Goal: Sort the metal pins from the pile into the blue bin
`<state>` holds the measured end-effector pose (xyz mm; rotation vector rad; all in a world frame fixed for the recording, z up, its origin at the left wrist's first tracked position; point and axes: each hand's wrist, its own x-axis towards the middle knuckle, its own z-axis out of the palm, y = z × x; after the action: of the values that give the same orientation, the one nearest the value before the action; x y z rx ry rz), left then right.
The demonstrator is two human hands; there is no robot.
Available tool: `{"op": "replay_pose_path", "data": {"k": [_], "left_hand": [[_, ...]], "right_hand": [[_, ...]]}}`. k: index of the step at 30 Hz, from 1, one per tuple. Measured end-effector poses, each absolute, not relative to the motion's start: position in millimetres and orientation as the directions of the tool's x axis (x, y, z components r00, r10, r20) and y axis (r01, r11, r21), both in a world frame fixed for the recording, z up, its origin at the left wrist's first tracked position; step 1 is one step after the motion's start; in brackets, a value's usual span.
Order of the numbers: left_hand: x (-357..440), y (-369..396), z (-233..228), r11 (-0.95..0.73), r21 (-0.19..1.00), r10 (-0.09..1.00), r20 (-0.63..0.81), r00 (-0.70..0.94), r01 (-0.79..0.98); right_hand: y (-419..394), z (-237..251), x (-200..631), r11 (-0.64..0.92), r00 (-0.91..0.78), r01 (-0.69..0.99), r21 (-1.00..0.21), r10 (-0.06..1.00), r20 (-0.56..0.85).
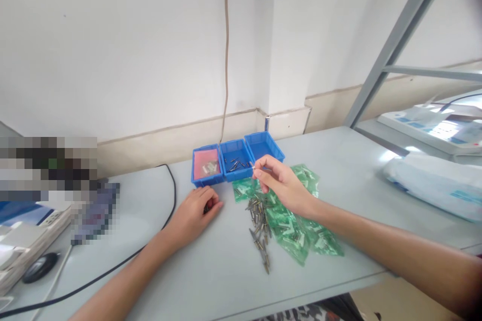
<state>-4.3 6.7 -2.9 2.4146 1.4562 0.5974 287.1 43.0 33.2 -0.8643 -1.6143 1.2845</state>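
We are holding a small metal pin (251,165) pinched between thumb and forefinger of the right hand (284,185), lifted over the middle blue bin (236,159) near the desk's back edge, where similar pins are lying. The left hand (196,211) is resting on the desk (211,271), fingers curled loosely around something dark; what it is, we cannot tell. The loose pins (259,228) and green packets (297,233) are lying mid-desk, within easy reach of both hands.
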Motion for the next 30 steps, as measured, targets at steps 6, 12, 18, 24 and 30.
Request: {"op": "replay_pose_path", "data": {"k": [6, 12, 18, 24, 30], "left_hand": [[-5.1, 7.0, -4.3, -0.48, 0.416, 0.877, 0.22, 0.426, 0.772], [-5.0, 5.8, -6.5, -0.521, 0.386, 0.852, 0.283, 0.44, 0.761], [-4.6, 4.8, -5.3, -0.531, 0.357, 0.845, 0.297, 0.445, 0.769], [-4.5, 6.2, -5.6, -0.522, 0.369, 0.851, 0.283, 0.442, 0.769], [-5.9, 5.9, -5.9, -0.53, 0.374, 0.847, 0.275, 0.455, 0.761]], "right_hand": [[42.8, 32.3, 287.4, 0.234, -0.39, 0.019, -0.972, 0.897, 0.208], [45.6, 31.1, 287.8, 0.249, -0.383, 0.022, -0.968, 0.897, 0.222], [46.0, 31.2, 286.2, 0.247, -0.375, 0.028, -0.969, 0.901, 0.219], [47.5, 29.3, 289.3, 0.426, -0.326, 0.136, -0.894, 0.872, 0.365], [46.0, 27.3, 291.8, 0.688, -0.416, 0.331, -0.646, 0.721, 0.554]]}}
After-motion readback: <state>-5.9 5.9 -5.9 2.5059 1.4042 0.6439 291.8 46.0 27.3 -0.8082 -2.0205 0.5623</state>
